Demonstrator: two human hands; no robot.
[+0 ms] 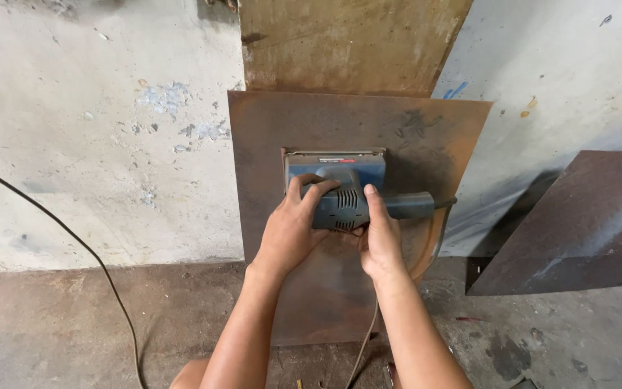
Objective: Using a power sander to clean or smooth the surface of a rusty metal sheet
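Note:
A blue electric sander presses flat against a rusty brown metal sheet that leans on the wall. My left hand grips the sander's body from the left, fingers over its top. My right hand holds it from the right, thumb up along the vented motor housing, near the handle that sticks out to the right. The sander's cord hangs down between my forearms.
A second rusty sheet stands behind the first, higher up. Another dark metal plate leans at the right. A black cable crosses the pale wall and runs down over the concrete floor at left.

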